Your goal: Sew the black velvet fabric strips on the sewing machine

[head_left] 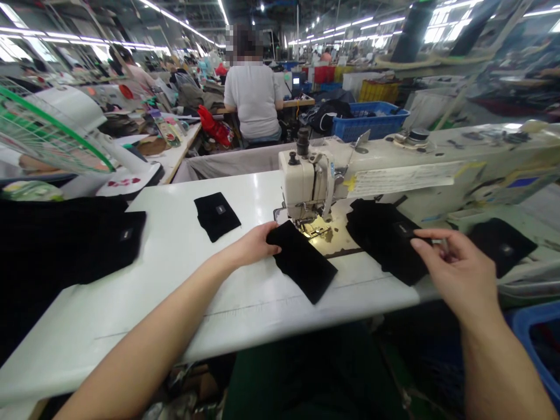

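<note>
My left hand [254,244] lies on the white sewing table [184,291] with its fingers on the left edge of a black fabric piece [301,261], which reaches under the needle of the cream sewing machine [306,181]. My right hand [455,265] hovers over a stack of black pieces [385,233] to the right of the needle. Its thumb and forefinger are pinched together, and something small and thin seems to be between them. What it is I cannot make out.
A black piece with a small label [216,214] lies at the table's back. A larger pile of black fabric [74,239] sits at the left, and another labelled piece [503,245] at the right. A person in a white shirt [254,99] sits beyond, facing away. Blue crate [371,119].
</note>
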Motion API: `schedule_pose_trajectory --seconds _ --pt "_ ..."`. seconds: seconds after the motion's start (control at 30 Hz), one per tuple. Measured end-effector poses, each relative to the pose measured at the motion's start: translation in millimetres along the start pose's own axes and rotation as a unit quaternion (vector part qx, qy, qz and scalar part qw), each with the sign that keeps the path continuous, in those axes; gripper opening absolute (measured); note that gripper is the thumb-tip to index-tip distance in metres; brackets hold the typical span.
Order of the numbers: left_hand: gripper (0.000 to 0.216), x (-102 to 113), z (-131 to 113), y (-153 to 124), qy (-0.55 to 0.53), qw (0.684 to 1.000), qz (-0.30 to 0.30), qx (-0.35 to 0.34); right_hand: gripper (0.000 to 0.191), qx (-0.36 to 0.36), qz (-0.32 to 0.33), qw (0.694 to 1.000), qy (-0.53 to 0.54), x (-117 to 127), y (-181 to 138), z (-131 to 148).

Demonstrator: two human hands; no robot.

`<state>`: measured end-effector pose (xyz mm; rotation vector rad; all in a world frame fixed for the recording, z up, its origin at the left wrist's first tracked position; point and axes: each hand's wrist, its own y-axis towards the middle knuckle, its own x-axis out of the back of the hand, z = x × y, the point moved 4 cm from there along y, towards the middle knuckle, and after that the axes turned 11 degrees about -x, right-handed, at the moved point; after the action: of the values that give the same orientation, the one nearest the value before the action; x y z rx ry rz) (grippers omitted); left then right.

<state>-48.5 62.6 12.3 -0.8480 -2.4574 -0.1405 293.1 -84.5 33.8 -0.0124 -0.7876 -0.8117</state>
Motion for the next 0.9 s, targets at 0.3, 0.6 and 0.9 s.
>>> schedule_pose_trajectory --seconds 0.3,0.6,0.9 --pt "0.042 4 4 4 -0.07 0.995 -0.014 0.069 0.017 0.242 0.044 0.969 0.021 -22 -55 58" --pt "0.02 9 3 -6 0.002 0.999 -0.043 -0.009 0.02 0.129 0.208 0.965 -0.098 -83 -87 50" --pt "0.015 31 -85 -56 0.095 0.978 -0.115 -0.148 0.039 -0.114 0.349 0.909 0.196 -68 -96 62"
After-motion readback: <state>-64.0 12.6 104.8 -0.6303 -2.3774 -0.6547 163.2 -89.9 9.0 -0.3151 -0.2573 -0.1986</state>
